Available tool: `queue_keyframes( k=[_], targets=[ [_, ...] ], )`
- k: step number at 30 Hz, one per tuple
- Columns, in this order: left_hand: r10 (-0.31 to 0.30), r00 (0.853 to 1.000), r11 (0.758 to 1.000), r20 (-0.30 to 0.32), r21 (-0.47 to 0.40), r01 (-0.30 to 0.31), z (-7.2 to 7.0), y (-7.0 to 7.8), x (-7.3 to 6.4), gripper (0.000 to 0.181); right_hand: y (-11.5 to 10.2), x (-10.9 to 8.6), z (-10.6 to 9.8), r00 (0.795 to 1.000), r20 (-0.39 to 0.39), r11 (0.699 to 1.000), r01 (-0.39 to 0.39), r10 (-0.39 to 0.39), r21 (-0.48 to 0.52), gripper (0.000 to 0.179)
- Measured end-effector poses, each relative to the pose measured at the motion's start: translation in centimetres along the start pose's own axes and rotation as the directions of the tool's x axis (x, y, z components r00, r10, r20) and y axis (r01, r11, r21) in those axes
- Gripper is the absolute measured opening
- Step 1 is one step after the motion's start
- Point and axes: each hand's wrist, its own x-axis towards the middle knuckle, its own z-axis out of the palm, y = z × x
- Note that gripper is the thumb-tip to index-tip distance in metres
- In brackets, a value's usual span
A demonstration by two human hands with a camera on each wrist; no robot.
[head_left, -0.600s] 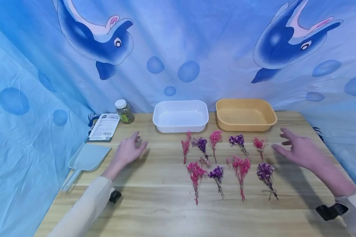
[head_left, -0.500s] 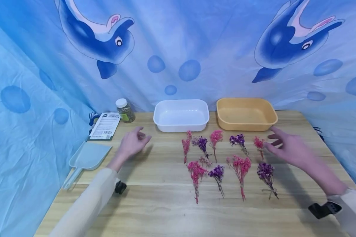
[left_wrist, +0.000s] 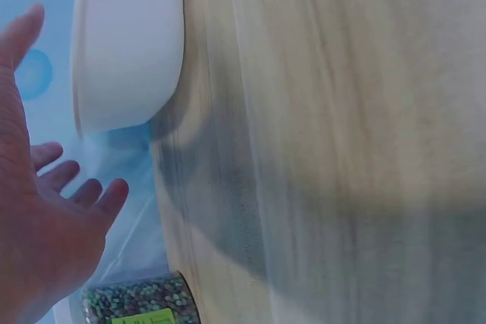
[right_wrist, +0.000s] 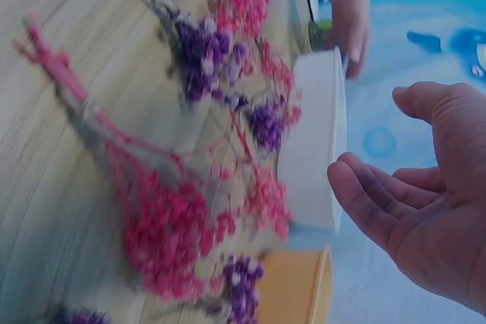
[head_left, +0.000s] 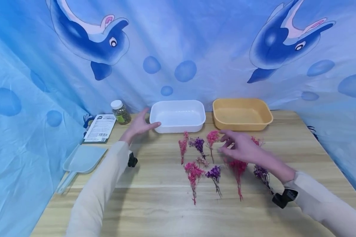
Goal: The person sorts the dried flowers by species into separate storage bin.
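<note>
My left hand (head_left: 140, 125) is at the left end of the white plastic basin (head_left: 178, 129), fingers extended and thumb tip right at its near rim. The left wrist view shows its palm (left_wrist: 45, 225) with nothing in it. My right hand (head_left: 241, 146) hovers above the dried flower bunches, fingers loosely bent and holding nothing. Nearest its fingertips is a pink bunch (head_left: 212, 137); it partly covers another pink bunch (head_left: 239, 169) and hides a purple one behind it. Purple bunches (head_left: 197, 144) and more pink ones (head_left: 193, 172) lie in two rough rows.
Right of the white basin stands a yellow basin (head_left: 241, 126). At the left are a white-capped jar (head_left: 121, 113) of small pellets, a printed packet (head_left: 100, 128) and a light blue dustpan (head_left: 84, 159). A blue dolphin-print curtain (head_left: 172, 39) hangs behind the table.
My left hand has moved forward and right to the white basin. My right hand has swept left from the yellow basin's right side to over the flowers. The bunches have stayed put.
</note>
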Motion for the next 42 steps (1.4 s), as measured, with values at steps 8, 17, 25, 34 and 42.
queue_keyframes(
  k=[8,17,25,34,42],
  targets=[
    [0.105,0.994,0.993,0.011,0.061,-0.105,0.4,-0.8,1.8,0.096,-1.3,2.6,1.9,0.998,0.062,0.995,0.004,-0.01,0.096,0.059],
    [-0.023,0.998,0.976,0.065,0.218,0.009,0.2,-0.8,2.1,0.112,-3.3,5.1,5.2,0.985,0.098,0.967,-0.159,0.142,0.199,0.055],
    [-0.064,0.994,0.961,0.09,0.275,0.037,0.5,-0.6,1.8,0.114,-3.6,7.1,8.7,0.973,0.053,0.955,-0.229,0.223,0.191,0.059],
    [-0.062,0.994,0.962,0.093,0.27,0.034,0.3,-0.4,1.9,0.113,-3.9,8.4,10.8,0.962,-0.049,0.953,-0.257,0.268,0.16,0.068],
    [-0.059,0.994,0.965,0.09,0.259,0.034,0.2,-0.5,1.8,0.113,-4.1,8.7,12.4,0.955,-0.024,0.935,-0.285,0.296,0.209,0.074]
  ],
)
